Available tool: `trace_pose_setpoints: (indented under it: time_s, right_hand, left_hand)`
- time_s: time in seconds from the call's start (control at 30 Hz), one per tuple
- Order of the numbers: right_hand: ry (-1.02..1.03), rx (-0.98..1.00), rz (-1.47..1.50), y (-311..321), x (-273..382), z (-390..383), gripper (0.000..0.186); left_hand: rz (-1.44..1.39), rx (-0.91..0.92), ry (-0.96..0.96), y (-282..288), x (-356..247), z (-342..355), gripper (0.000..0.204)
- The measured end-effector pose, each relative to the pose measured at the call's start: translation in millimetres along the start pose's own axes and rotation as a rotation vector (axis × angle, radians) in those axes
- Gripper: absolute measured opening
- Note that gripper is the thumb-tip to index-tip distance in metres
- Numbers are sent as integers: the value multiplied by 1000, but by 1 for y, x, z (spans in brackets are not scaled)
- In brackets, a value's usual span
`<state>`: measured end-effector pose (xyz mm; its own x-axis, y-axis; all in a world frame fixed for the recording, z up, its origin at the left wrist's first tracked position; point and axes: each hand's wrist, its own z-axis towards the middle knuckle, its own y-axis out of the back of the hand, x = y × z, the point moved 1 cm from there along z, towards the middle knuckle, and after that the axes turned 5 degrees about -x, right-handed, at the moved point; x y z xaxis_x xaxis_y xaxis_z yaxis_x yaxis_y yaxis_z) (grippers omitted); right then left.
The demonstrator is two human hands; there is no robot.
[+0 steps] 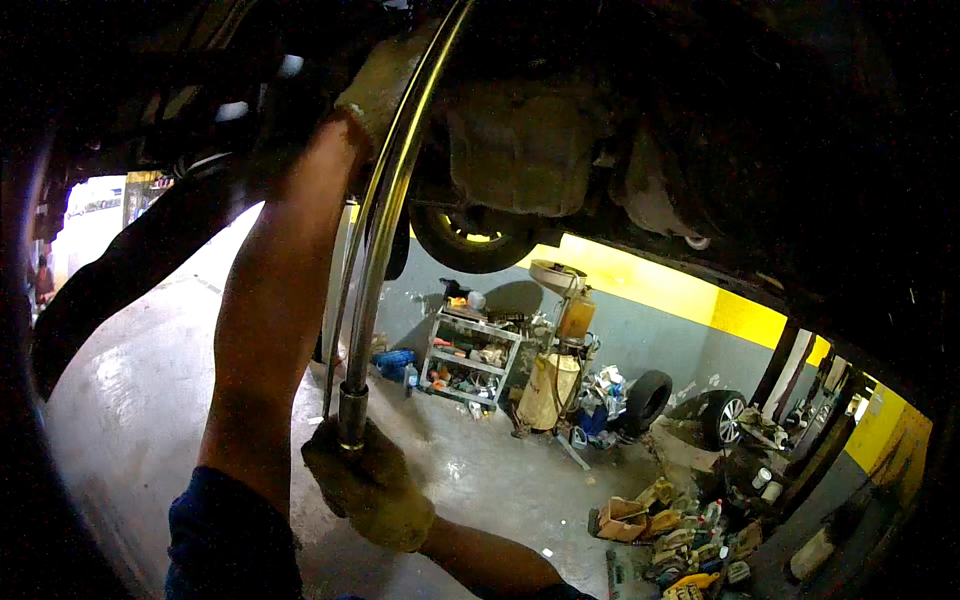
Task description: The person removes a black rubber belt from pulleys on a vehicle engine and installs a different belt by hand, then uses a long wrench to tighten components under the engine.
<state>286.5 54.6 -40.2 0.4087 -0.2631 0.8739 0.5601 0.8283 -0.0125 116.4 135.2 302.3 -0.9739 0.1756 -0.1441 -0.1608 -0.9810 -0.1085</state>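
A long shiny metal pole point(383, 255) runs from the dark underside of a raised vehicle point(520, 150) down to my right hand point(370, 495). It looks bent in this view. My right hand wears a dirty work glove, its fingers closed round the pole's lower end, just below a darker collar point(352, 408). A thinner rod point(343, 320) runs close along the pole's left side. My left hand point(392, 75), also gloved, reaches up beside the pole's upper part. Its fingers are lost in the dark, so its grip is hidden.
A metal shelf cart point(470, 345) with tools and a wheeled drum with a round pan point(558, 275) stand by the wall. Loose tyres point(648, 400) lie to their right. Several bottles and a cardboard box point(622, 520) crowd the floor at lower right. A dark arm-like shape point(130, 250) slants at left.
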Motion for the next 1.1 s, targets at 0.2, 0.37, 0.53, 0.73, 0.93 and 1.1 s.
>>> trace_pose_setpoints:
  time_s: [0.2, 0.37, 0.53, 0.73, 0.93, 1.1]
  right_hand:
    - [-8, -9, 52, 0, 7, -12, 13]
    - [-8, -28, 49, 5, 8, -17, 14]
    - [-11, -1, -28, 7, -3, -12, 15]
    - [-205, -59, 53, -4, 22, -24, 13]
    - [-160, -90, 107, -6, 20, -23, 11]
    - [-82, -55, 105, -9, 16, -23, 10]
  left_hand:
    - [-2, -15, -1, -2, 3, -4, 46]
    - [-8, -18, -10, -7, 6, -6, 45]
    - [29, -36, -52, 4, 9, -7, 45]
    - [-119, 26, -101, -5, 6, -7, 44]
    - [-149, 112, 87, -6, 5, 7, 73]
    - [-457, 144, 328, -50, 41, 47, 87]
